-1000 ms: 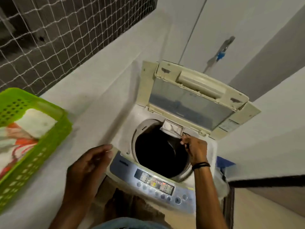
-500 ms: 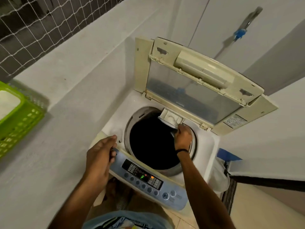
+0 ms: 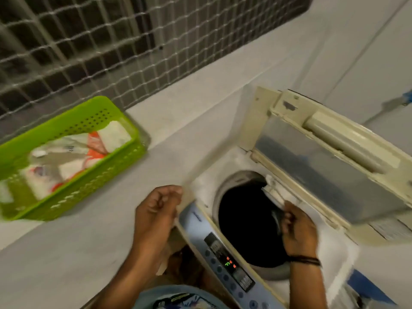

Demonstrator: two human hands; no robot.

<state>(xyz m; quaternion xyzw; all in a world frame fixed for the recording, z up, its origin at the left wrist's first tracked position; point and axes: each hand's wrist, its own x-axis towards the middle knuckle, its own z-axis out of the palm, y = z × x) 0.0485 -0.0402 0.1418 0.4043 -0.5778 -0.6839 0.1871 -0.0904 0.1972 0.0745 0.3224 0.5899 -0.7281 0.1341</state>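
Home laundry corner.
Top-loading washing machine, lid up; green basket of laundry on the grey ledge beside it; netting across the opening behind.

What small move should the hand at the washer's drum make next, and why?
Probably tug the white tray gently outward: the right hand seems to pinch its lower end, it juts over the dark drum, and the lid stands open.
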